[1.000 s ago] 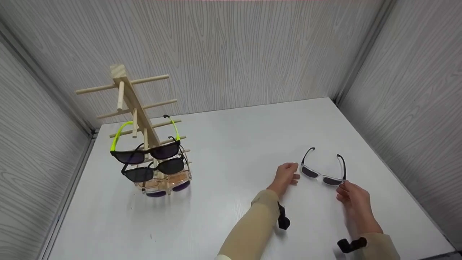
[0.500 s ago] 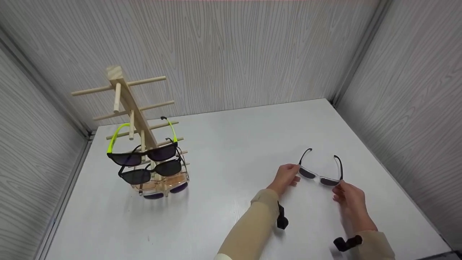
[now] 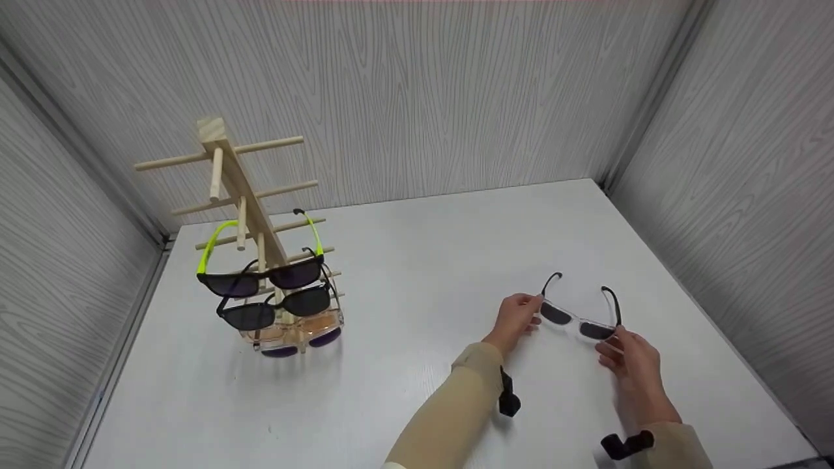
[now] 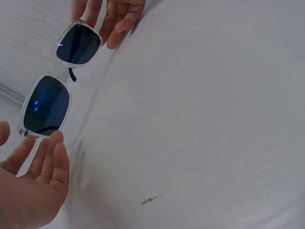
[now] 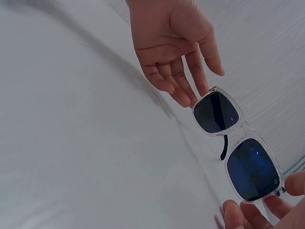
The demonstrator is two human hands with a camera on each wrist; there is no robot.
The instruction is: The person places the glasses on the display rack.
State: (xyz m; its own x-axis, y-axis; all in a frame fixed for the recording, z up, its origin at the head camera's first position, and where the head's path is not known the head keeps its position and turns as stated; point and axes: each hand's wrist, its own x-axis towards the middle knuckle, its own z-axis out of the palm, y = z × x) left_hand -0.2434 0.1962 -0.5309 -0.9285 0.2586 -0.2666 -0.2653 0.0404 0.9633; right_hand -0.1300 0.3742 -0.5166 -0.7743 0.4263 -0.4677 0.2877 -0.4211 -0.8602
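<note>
A pair of sunglasses (image 3: 576, 319) with a clear frame, dark lenses and black temples is at the right of the table, temples unfolded toward the back wall. At its left corner my left hand (image 3: 517, 320) holds the frame, fingertips against the edge; in the right wrist view that thumb stands slightly off the corner. My right hand (image 3: 635, 361) pinches the opposite corner by the hinge, thumb and index finger around it. Bluish reflections show on the lenses (image 4: 46, 106) in the left wrist view. Whether the frame touches the table is hard to tell.
A wooden display rack (image 3: 251, 202) with side pegs stands at the left. Several glasses hang on its lower pegs, including black sunglasses with neon-yellow temples (image 3: 260, 277). Wood-grain panels (image 3: 417, 98) enclose the white table (image 3: 391, 273) at the back and sides.
My left hand, apart from the sunglasses at first, now touches their left corner. The sunglasses have shifted slightly and their lenses face up more. My right hand stays at its corner.
</note>
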